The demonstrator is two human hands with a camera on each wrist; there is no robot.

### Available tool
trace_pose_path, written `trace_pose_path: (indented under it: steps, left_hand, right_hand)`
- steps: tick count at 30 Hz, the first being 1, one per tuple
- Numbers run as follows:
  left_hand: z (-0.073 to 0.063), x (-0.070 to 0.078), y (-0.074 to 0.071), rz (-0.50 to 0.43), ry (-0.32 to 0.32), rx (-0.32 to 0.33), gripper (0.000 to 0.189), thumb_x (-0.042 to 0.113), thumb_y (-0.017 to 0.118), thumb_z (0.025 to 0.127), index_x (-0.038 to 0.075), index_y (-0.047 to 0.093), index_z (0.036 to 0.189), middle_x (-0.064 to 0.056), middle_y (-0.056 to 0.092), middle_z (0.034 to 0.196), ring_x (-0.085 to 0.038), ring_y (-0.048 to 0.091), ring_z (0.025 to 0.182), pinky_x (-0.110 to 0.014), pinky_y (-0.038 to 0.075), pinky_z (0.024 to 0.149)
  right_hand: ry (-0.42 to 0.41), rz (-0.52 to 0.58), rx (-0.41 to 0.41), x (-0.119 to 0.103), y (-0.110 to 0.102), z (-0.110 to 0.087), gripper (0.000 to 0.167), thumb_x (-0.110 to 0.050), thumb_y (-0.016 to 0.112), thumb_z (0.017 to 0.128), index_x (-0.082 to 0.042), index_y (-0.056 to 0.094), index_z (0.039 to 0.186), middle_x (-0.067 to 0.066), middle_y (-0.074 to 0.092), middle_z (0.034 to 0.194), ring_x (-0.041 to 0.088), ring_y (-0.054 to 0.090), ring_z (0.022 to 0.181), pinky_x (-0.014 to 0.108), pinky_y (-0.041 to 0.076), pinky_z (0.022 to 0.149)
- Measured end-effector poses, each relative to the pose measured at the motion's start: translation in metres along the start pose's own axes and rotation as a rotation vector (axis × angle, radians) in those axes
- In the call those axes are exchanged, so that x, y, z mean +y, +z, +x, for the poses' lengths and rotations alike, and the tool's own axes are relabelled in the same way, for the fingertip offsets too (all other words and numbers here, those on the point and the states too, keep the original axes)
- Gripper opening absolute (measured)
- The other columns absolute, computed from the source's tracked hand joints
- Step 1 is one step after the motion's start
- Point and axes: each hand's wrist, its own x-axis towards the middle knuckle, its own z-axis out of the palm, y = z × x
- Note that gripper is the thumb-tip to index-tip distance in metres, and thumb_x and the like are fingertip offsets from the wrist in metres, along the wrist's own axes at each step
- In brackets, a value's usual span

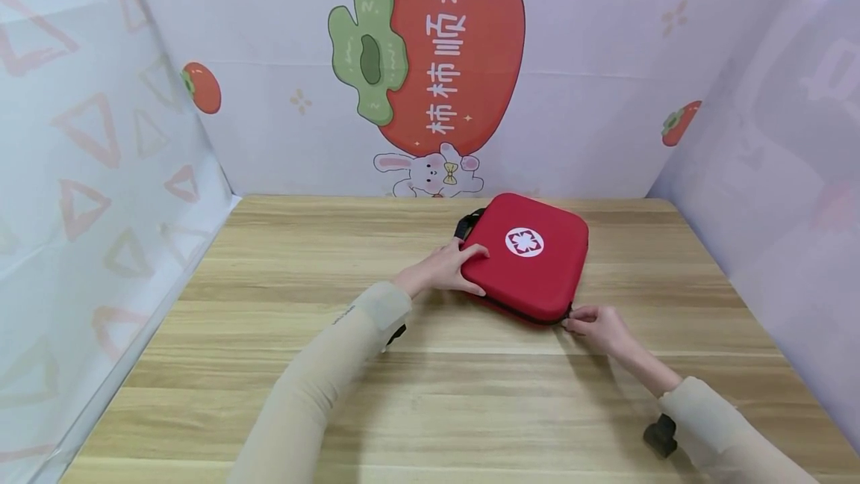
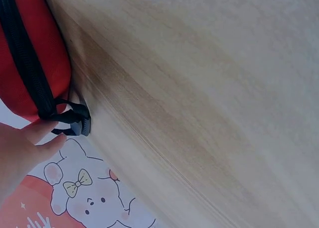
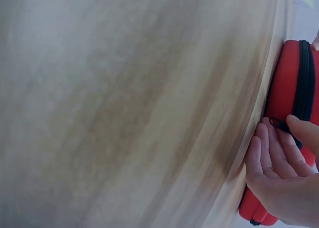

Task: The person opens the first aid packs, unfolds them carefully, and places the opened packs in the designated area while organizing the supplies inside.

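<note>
A red first-aid case (image 1: 531, 275) with a white round emblem on its lid lies flat on the wooden table, turned at an angle. My left hand (image 1: 445, 269) grips its left corner, fingers spread over the lid's edge and the side. Beside that hand, a black strap handle (image 1: 468, 224) sticks out; the left wrist view shows its buckle (image 2: 82, 121) close to the fingertips. At the case's near right corner my right hand (image 1: 601, 327) pinches the zipper pull (image 3: 280, 124) between thumb and fingers. The black zipper (image 3: 304, 83) looks closed where it shows.
The wooden table (image 1: 302, 260) reaches back to a printed cloth wall (image 1: 269, 133) with a persimmon and rabbit picture. More cloth hangs along the left and right sides. Dark wrist-camera parts (image 1: 661, 436) show under the right sleeve.
</note>
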Motion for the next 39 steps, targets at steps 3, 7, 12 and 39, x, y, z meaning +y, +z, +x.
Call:
trace_pose_path:
  steps: [3,7,12,39]
  left_hand:
    - [-0.001,0.001,-0.001,-0.001,-0.012,0.005,0.066,0.057,0.065,0.067,0.036,0.038,0.124,-0.007,0.038,0.113,-0.019,0.037,0.104,-0.035,0.036,0.087]
    - [0.0,0.001,0.001,0.02,-0.021,0.006,0.065,0.058,0.063,0.068,0.036,0.037,0.124,-0.008,0.037,0.115,-0.02,0.036,0.106,-0.036,0.033,0.089]
    - [0.0,0.001,0.004,0.026,-0.026,0.021,0.064,0.058,0.063,0.068,0.034,0.038,0.122,-0.009,0.036,0.115,-0.019,0.035,0.107,-0.038,0.028,0.091]
    - [-0.021,0.022,0.014,-0.008,-0.038,0.049,0.063,0.054,0.066,0.069,0.031,0.043,0.123,-0.012,0.036,0.113,-0.023,0.035,0.103,-0.033,0.035,0.081]
  right_hand:
    - [-0.001,0.066,-0.019,-0.001,0.0,0.0,0.022,-0.007,0.06,0.081,0.013,0.063,0.092,0.015,0.067,0.081,0.003,0.058,0.074,0.016,0.046,0.064]
    - [-0.076,0.055,-0.016,-0.002,0.002,-0.002,0.015,0.001,0.058,0.08,0.015,0.063,0.085,0.017,0.066,0.074,0.008,0.06,0.064,0.019,0.048,0.057]
    - [-0.248,-0.147,0.038,-0.007,0.004,-0.009,0.006,0.005,0.061,0.076,0.005,0.065,0.073,0.009,0.065,0.069,0.01,0.057,0.061,0.019,0.046,0.052]
    - [-0.179,-0.025,-0.168,-0.051,0.044,-0.008,0.009,0.002,0.06,0.08,0.008,0.065,0.085,0.008,0.064,0.072,0.016,0.062,0.063,0.024,0.051,0.058]
